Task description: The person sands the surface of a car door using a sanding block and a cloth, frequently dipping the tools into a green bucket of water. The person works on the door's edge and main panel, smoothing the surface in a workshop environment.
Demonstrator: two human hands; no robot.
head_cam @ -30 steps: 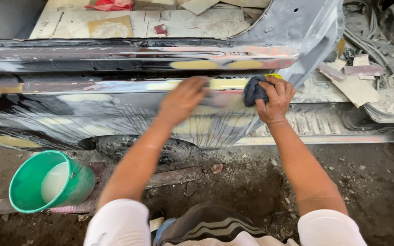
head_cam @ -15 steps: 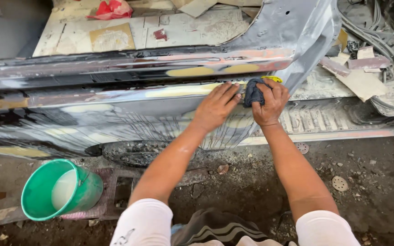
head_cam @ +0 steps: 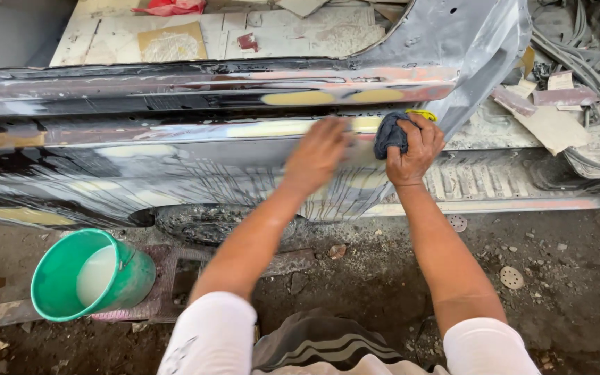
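A sanded car body panel [head_cam: 175,173] runs across the view, wet and streaked, with yellow filler patches along its upper ridge. My left hand [head_cam: 317,154] lies flat on the panel, blurred by motion, fingers together, rubbing the surface; whether something is under the palm is hidden. My right hand [head_cam: 414,149] grips a dark blue rag [head_cam: 389,133] with a yellow edge showing behind it, pressed against the panel's right end near the pillar.
A green bucket [head_cam: 116,274] holding milky water stands on the dirt floor at lower left. Cardboard sheets [head_cam: 196,35] lie inside the car shell. Loose wiring and scraps [head_cam: 571,76] fill the upper right. Grit and small discs dot the ground.
My left hand slid along the panel, first right toward the rag hand, then slightly back left. My right hand stayed with the rag. The view moved a little closer.
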